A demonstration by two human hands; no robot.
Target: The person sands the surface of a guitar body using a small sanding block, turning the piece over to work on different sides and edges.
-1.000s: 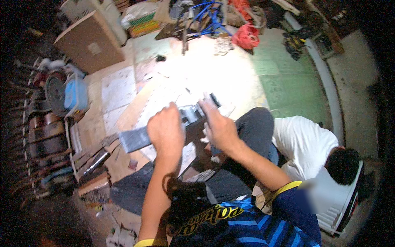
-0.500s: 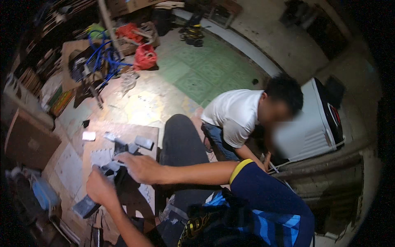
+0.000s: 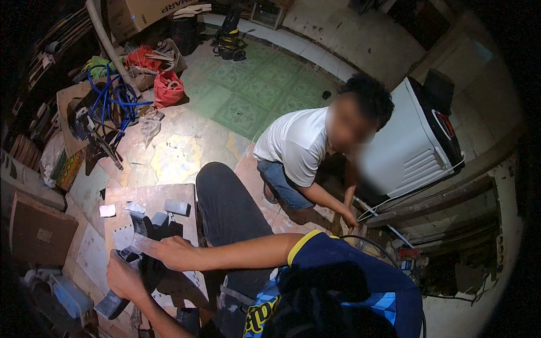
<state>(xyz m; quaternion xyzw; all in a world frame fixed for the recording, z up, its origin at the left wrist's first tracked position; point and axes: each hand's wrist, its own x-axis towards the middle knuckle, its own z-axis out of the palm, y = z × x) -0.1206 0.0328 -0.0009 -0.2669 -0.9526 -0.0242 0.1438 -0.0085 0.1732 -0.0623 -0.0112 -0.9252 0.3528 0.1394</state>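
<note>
My left hand (image 3: 123, 273) grips a long dark grey bar (image 3: 107, 305) at the lower left, over a worn board (image 3: 115, 194) beside my bent knee. My right hand (image 3: 169, 252) lies just above it, fingers closed on a small pale grey piece (image 3: 141, 241); their exact grip is partly hidden. Under and behind both hands are black parts (image 3: 155, 228). Grey blocks (image 3: 177, 207) and a small white piece (image 3: 107, 210) rest at the board's far end.
A co-worker (image 3: 290, 146) in a white shirt crouches at my right, hands low beside a white appliance (image 3: 417, 158) and cables. Red bags (image 3: 168, 90), blue hose (image 3: 110, 107) and scrap pile up at the back left; cardboard (image 3: 42, 222) leans at the left edge.
The view has swung to the right, so my hands and the board now sit at lower left. The co-worker shows more fully, head more raised. Both my hands remain on the grey pieces.
</note>
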